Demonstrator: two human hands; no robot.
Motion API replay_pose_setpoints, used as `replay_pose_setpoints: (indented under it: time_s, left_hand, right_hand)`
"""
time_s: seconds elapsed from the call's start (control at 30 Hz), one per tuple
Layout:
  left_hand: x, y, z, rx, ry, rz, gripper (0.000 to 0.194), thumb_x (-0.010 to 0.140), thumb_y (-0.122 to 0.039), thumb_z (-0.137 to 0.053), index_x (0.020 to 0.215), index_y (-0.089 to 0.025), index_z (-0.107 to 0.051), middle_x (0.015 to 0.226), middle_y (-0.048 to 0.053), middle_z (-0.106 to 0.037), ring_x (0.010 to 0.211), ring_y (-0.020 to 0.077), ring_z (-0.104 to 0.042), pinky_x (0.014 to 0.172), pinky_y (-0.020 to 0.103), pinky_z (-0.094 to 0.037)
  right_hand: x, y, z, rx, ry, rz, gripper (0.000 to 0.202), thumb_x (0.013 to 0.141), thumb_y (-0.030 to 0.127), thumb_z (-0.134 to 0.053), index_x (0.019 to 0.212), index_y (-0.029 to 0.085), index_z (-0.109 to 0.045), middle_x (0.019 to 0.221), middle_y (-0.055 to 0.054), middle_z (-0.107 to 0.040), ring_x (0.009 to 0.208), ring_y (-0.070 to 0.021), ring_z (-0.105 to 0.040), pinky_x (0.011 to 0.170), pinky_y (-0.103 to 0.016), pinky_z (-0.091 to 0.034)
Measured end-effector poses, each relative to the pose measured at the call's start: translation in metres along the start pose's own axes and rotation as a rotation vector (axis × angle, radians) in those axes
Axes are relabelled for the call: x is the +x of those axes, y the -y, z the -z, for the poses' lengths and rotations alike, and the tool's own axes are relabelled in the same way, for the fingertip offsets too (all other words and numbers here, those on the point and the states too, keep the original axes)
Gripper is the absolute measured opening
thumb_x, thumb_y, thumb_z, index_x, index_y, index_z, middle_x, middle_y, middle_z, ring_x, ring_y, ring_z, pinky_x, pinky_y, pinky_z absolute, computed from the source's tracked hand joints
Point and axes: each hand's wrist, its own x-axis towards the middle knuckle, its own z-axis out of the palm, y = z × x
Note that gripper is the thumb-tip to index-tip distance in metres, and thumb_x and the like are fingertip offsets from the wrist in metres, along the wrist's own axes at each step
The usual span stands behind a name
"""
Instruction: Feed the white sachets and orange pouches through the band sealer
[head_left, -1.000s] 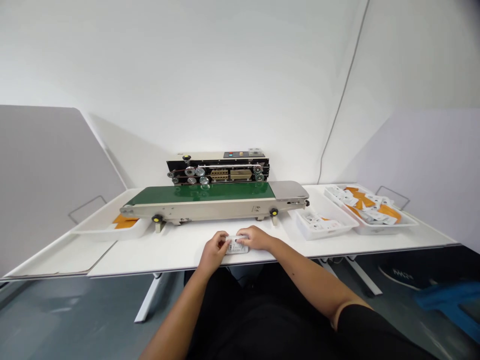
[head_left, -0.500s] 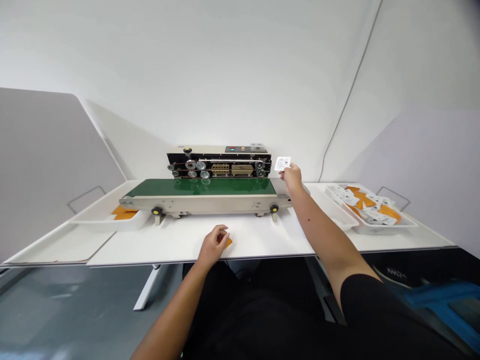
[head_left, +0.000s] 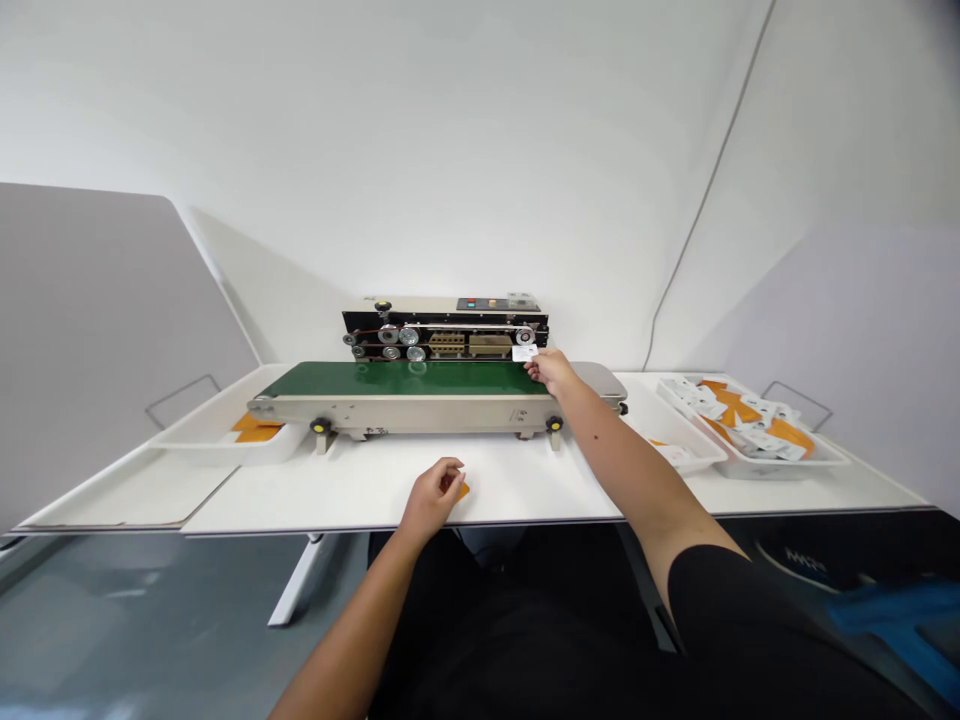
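Observation:
A small white packet is pinched in the fingers of my right hand, at the right end of the sealing machine, beneath its right-hand rollers and above the green conveyor belt. My left hand rests near the table's front edge with its fingers curled around an orange packet. Most of that packet is hidden by the hand; only an orange corner shows.
On the right stands a white tray heaped with white and orange packets, beside another white tray holding a few. A white tray with orange packets sits left of the conveyor on the white table.
My right hand has moved left and slightly down with the white packet, from beside the machine to its rollers. My left hand stays near the table edge at the orange packet.

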Motion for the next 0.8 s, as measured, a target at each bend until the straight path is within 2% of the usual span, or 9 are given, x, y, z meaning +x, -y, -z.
replay_pose_setpoints:
  time_s: [0.1,0.17,0.3,0.37,0.43,0.53,0.63,0.7,0.8]
  left_hand:
    - [0.000,0.000,0.000,0.027,-0.004,-0.010,0.016,0.096,-0.034,-0.055,0.104,-0.022,-0.063,0.088,0.001,-0.071,0.079,0.0178,-0.068,0.072,0.028,-0.051]
    - [0.002,0.000,-0.001,0.082,-0.007,-0.033,0.015,0.095,-0.032,-0.056,0.103,-0.022,-0.063,0.090,0.002,-0.072,0.084,0.0190,-0.069,0.077,0.029,-0.052]
    - [0.008,0.001,-0.005,0.281,-0.016,-0.099,0.010,0.091,-0.027,-0.061,0.099,-0.023,-0.065,0.097,0.004,-0.073,0.092,0.0224,-0.068,0.086,0.034,-0.050]
    - [0.010,0.000,-0.007,0.374,0.007,-0.118,0.010,0.089,-0.026,-0.062,0.098,-0.023,-0.066,0.099,0.005,-0.073,0.095,0.0237,-0.066,0.087,0.034,-0.048]
    - [0.011,-0.002,-0.009,0.446,0.046,-0.123,0.010,0.089,-0.026,-0.062,0.098,-0.023,-0.066,0.098,0.005,-0.072,0.094,0.0242,-0.065,0.087,0.034,-0.047]
    - [0.011,-0.008,-0.009,0.534,0.061,-0.089,0.010,0.089,-0.026,-0.062,0.098,-0.023,-0.066,0.100,0.005,-0.072,0.097,0.0255,-0.063,0.087,0.035,-0.046]
    - [0.011,-0.011,-0.009,0.592,0.032,-0.044,0.016,0.087,-0.024,-0.063,0.102,-0.024,-0.067,0.112,0.006,-0.071,0.108,0.0275,-0.061,0.089,0.036,-0.044]
    - [0.012,-0.010,-0.010,0.605,0.031,-0.040,0.018,0.086,-0.023,-0.064,0.104,-0.024,-0.067,0.117,0.006,-0.070,0.109,0.0274,-0.061,0.091,0.036,-0.044]
    - [0.013,-0.007,-0.011,0.605,0.042,-0.066,0.016,0.084,-0.022,-0.066,0.100,-0.024,-0.069,0.118,0.005,-0.070,0.105,0.0258,-0.063,0.093,0.035,-0.044]
  right_hand:
    - [-0.006,0.002,0.000,-0.060,-0.026,0.040,0.021,0.082,0.013,-0.060,0.101,0.011,-0.067,0.067,-0.003,-0.065,0.056,-0.0127,-0.056,0.056,-0.024,-0.046]
    - [-0.017,0.001,0.001,-0.117,-0.101,0.147,0.031,0.083,0.021,-0.062,0.112,0.015,-0.067,0.079,-0.003,-0.066,0.070,-0.0163,-0.060,0.067,-0.027,-0.048]
    - [-0.067,-0.019,-0.010,-0.321,-0.279,0.669,0.034,0.086,0.023,-0.056,0.119,0.019,-0.066,0.100,-0.007,-0.062,0.097,-0.0236,-0.058,0.088,-0.036,-0.047]
    - [-0.100,-0.041,-0.022,-0.371,-0.180,0.842,0.033,0.089,0.020,-0.051,0.119,0.020,-0.066,0.100,-0.008,-0.061,0.097,-0.0240,-0.057,0.090,-0.038,-0.047]
    - [-0.131,-0.069,-0.037,-0.378,-0.028,0.930,0.033,0.089,0.017,-0.051,0.118,0.021,-0.066,0.099,-0.007,-0.062,0.099,-0.0239,-0.057,0.094,-0.038,-0.046]
    - [-0.163,-0.110,-0.057,-0.366,0.214,0.914,0.034,0.087,0.012,-0.052,0.116,0.022,-0.067,0.095,-0.005,-0.062,0.096,-0.0223,-0.059,0.093,-0.036,-0.047]
    - [-0.174,-0.134,-0.067,-0.383,0.411,0.783,0.034,0.084,0.010,-0.056,0.113,0.024,-0.068,0.095,-0.003,-0.063,0.090,-0.0195,-0.060,0.086,-0.033,-0.049]
    - [-0.172,-0.141,-0.069,-0.386,0.475,0.706,0.035,0.083,0.010,-0.058,0.114,0.024,-0.068,0.096,-0.002,-0.063,0.084,-0.0171,-0.060,0.082,-0.031,-0.050]
    - [-0.166,-0.142,-0.069,-0.355,0.456,0.628,0.036,0.083,0.011,-0.060,0.117,0.024,-0.066,0.097,-0.001,-0.063,0.078,-0.0147,-0.059,0.081,-0.030,-0.050]
